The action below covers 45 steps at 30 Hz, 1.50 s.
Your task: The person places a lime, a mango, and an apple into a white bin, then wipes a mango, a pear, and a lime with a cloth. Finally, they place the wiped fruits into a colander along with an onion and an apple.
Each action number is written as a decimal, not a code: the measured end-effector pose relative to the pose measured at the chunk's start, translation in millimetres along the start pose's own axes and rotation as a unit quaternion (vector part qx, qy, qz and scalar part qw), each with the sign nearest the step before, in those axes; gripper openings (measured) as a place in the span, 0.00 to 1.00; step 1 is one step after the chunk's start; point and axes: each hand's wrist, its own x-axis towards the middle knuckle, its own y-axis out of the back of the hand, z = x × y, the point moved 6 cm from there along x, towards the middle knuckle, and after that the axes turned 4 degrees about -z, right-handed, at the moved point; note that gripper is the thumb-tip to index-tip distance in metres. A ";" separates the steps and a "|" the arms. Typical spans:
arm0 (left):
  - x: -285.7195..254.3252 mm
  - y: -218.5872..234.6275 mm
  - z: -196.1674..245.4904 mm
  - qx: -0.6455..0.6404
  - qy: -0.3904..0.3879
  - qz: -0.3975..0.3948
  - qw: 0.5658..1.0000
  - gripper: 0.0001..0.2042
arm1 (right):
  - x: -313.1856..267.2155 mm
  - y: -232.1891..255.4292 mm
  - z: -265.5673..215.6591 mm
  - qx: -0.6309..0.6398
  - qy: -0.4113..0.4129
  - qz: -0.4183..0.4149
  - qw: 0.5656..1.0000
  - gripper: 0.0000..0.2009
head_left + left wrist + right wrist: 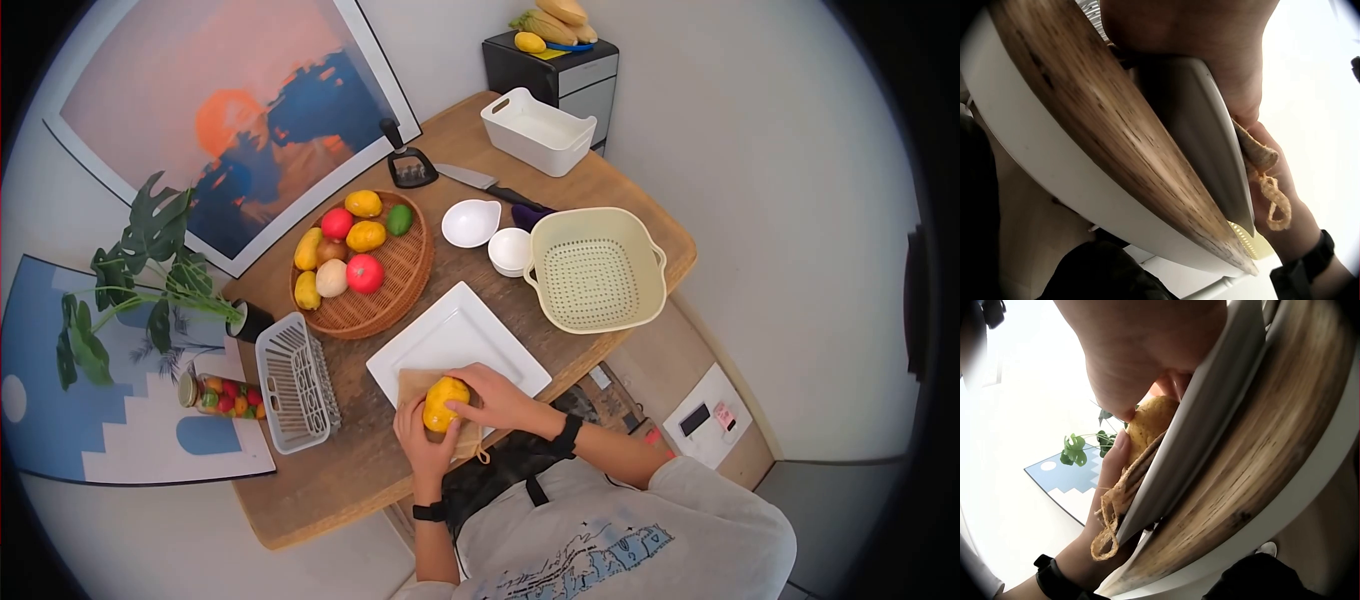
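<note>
A lumpy, speckled yellow potato [446, 404] sits between both hands over the near corner of a white square plate [464, 308]. My left hand [426, 436] holds it from the left side, the thumb against its near side. From the right, my right hand [492, 396] curls over it, the thumb lying across its front. Beneath the potato is a tan cloth [411, 384] with a hanging loop [1280, 206], spread over the plate's near corner. In the right wrist view the potato [1150, 422] rests against the cloth; the left wrist view hides it behind the hand.
A wicker basket [405, 285] of fruit and vegetables stands behind the plate. Left of it are a grey plastic basket [272, 395] and a jar [215, 396]. On the right are a cream colander [645, 290], white bowls [470, 222], a knife [465, 177] and a white bin [545, 150].
</note>
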 end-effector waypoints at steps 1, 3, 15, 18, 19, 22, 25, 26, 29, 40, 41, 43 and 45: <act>-0.1 -0.1 0.1 -0.001 0.000 0.001 1.000 0.28 | 0.0 0.3 -0.2 0.003 0.000 0.001 1.000 0.28; -0.1 0.1 0.0 -0.002 -0.001 0.002 1.000 0.28 | -0.2 0.6 -1.5 0.000 0.004 0.004 1.000 0.28; -0.4 -0.8 -0.8 -0.004 -0.001 0.001 1.000 0.28 | -0.5 1.2 -1.9 0.004 0.013 0.009 1.000 0.28; -0.6 -0.6 -0.8 -0.002 -0.005 0.003 1.000 0.28 | -0.1 1.8 -2.9 0.002 0.016 0.015 1.000 0.28; -0.4 -0.4 -0.6 0.002 -0.005 0.006 1.000 0.28 | -0.2 2.0 -2.9 0.000 0.017 0.017 1.000 0.28; 0.2 -0.4 -0.6 0.012 -0.005 0.010 1.000 0.29 | -0.6 1.1 -1.3 -0.004 0.011 0.005 1.000 0.28; -0.7 -1.0 -1.8 0.015 -0.004 0.008 1.000 0.29 | -1.3 -0.3 0.8 0.004 0.015 0.011 1.000 0.28; -0.9 -1.1 -1.6 0.018 -0.002 0.007 1.000 0.29 | -1.5 -0.5 1.4 0.005 0.014 0.010 1.000 0.28; -0.8 -1.7 -2.1 0.010 0.016 -0.011 1.000 0.28 | -1.6 -1.3 4.2 0.008 0.015 0.012 1.000 0.28; -3.4 -3.0 -5.3 0.011 0.031 -0.015 0.999 0.29 | -1.3 -3.9 6.6 0.019 0.017 0.022 0.999 0.28; -3.6 -2.5 -4.7 0.012 0.032 -0.018 0.999 0.28 | -1.4 -3.8 6.4 0.019 0.015 0.021 0.999 0.28; -3.7 -2.3 -4.6 0.012 0.032 -0.021 0.999 0.28 | -1.1 -2.0 3.6 0.017 0.013 0.016 1.000 0.28; -4.5 -2.4 -5.4 0.011 0.029 -0.018 0.999 0.28 | -1.2 -3.2 4.6 0.011 0.008 0.013 1.000 0.28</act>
